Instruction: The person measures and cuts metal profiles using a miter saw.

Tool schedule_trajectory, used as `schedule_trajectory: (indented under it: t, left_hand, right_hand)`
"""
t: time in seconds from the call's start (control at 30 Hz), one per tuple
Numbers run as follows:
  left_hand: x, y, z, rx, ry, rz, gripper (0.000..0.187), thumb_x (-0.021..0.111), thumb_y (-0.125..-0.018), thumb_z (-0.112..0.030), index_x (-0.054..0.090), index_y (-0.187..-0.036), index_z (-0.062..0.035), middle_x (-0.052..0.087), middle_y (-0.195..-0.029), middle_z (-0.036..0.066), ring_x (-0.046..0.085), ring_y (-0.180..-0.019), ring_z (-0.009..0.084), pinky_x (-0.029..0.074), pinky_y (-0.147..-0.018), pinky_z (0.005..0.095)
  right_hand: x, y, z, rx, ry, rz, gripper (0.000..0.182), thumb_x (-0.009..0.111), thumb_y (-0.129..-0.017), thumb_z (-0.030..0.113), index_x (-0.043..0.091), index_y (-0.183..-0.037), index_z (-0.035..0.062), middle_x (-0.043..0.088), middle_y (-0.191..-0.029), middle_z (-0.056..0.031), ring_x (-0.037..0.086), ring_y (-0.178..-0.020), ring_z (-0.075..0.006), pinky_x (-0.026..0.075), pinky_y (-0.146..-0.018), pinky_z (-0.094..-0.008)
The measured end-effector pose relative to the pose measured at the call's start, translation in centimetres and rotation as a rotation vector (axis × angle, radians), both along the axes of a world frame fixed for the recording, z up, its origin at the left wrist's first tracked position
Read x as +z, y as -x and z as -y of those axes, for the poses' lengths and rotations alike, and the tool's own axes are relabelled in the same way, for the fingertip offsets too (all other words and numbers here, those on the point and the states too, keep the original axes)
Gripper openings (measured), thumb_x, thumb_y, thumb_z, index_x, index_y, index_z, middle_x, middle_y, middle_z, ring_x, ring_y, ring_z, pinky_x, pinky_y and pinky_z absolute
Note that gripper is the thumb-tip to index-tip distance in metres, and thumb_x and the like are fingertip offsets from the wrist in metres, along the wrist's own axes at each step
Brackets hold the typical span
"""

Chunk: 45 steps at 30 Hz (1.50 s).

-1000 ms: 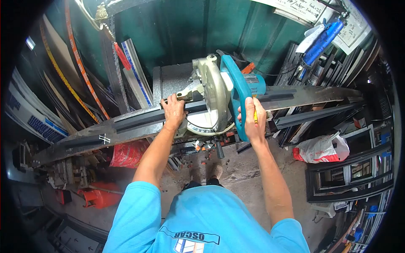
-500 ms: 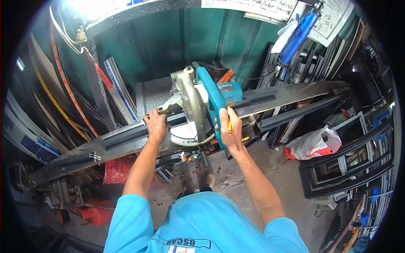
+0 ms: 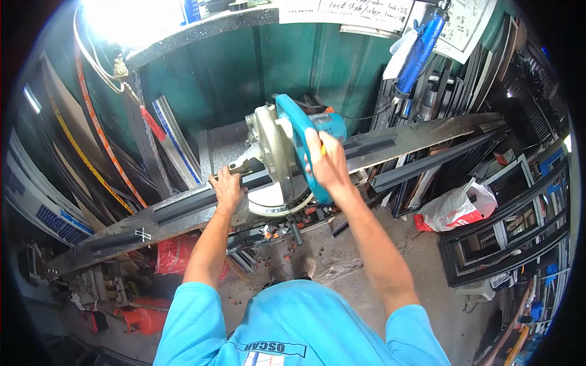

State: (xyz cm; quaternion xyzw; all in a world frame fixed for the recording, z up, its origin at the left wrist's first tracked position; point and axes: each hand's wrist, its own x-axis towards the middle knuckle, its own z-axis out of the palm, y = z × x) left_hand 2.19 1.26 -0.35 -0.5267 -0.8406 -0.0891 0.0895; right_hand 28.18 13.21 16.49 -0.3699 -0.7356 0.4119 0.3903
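Observation:
A miter saw with a teal handle and motor [image 3: 329, 125] and a pale blade guard [image 3: 268, 143] stands at the middle of a long bench [image 3: 421, 139]. My right hand [image 3: 326, 160] is wrapped round the saw's teal handle, with something yellow, like a pencil, between its fingers. Left of the blade, my left hand [image 3: 227, 188] presses on a dark metal profile [image 3: 189, 206] that lies along the bench, its fingers over the profile near the saw's clamp. The white curved saw base [image 3: 267, 200] shows below the guard.
Upright profiles [image 3: 174, 137] lean at the left and right. A blue caulking gun [image 3: 421, 52] hangs at upper right. On the floor are a white and red bag [image 3: 455, 210], dark frames [image 3: 506, 241], a red sack [image 3: 174, 255] and a red object [image 3: 146, 317].
My right hand and the saw handle have moved up and slightly left, and the saw head sits higher. My left hand stays on the profile. The camera view has shifted slightly.

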Motion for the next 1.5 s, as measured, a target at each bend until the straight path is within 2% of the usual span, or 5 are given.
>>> schedule_trajectory:
  t: [0.17, 0.3, 0.63, 0.9, 1.5]
  left_hand:
    - [-0.7, 0.2, 0.1, 0.003, -0.014, -0.021, 0.049, 0.091, -0.065, -0.037, 0.077, -0.108, -0.0168, 0.053, -0.137, 0.014, 0.049, -0.129, 0.0324, 0.029, -0.113, 0.0663]
    - [-0.4, -1.1, 1.0, 0.039, -0.14, -0.016, 0.041, 0.087, -0.07, -0.034, 0.077, -0.105, -0.0143, 0.044, -0.152, 0.021, 0.037, -0.143, 0.041, 0.021, -0.117, 0.0697]
    - [1.8, -4.6, 7.6, -0.277, -0.093, 0.222, 0.027, 0.077, -0.079, -0.023, 0.073, -0.105, -0.0168, 0.074, -0.097, 0.001, 0.07, -0.095, 0.0257, 0.046, -0.086, 0.0477]
    - [10.2, -4.7, 12.9, -0.449, -0.023, 0.273, 0.035, 0.074, -0.083, -0.02, 0.071, -0.119, -0.0188, 0.073, -0.102, 0.001, 0.068, -0.099, 0.0231, 0.045, -0.08, 0.0403]
    - [3.0, 36.6, 34.9, 0.1, 0.025, 0.083, 0.03, 0.072, -0.084, -0.007, 0.071, -0.113, -0.0132, 0.073, -0.109, 0.004, 0.064, -0.112, 0.027, 0.039, -0.109, 0.0577]
  right_hand:
    - [9.3, 2.8, -3.3, 0.16, 0.315, 0.033, 0.051, 0.057, -0.102, 0.052, 0.058, -0.092, 0.002, 0.064, -0.076, -0.0092, 0.064, -0.059, -0.016, 0.052, -0.051, -0.0317]
    - [6.4, 2.9, -8.5, 0.21, -0.385, 0.221, 0.036, 0.068, -0.1, 0.034, 0.061, -0.093, 0.0001, 0.064, -0.079, -0.0072, 0.061, -0.064, -0.0107, 0.055, -0.059, -0.0301]
    - [10.1, 0.9, -4.2, 0.366, -0.131, 0.08, 0.031, 0.062, -0.103, 0.026, 0.063, -0.118, -0.0015, 0.062, -0.083, -0.0025, 0.057, -0.068, -0.0092, 0.051, -0.063, -0.0271]
    - [10.4, 1.2, -3.1, 0.304, -0.152, 0.09, 0.037, 0.057, -0.105, 0.031, 0.061, -0.123, -0.0007, 0.059, -0.087, -0.0028, 0.056, -0.073, -0.0092, 0.05, -0.068, -0.0262]
    - [10.4, -0.5, -3.7, 0.09, -0.006, 0.215, 0.046, 0.052, -0.105, 0.034, 0.057, -0.139, 0.0026, 0.068, -0.112, -0.0044, 0.061, -0.081, -0.0104, 0.05, -0.073, -0.0244]
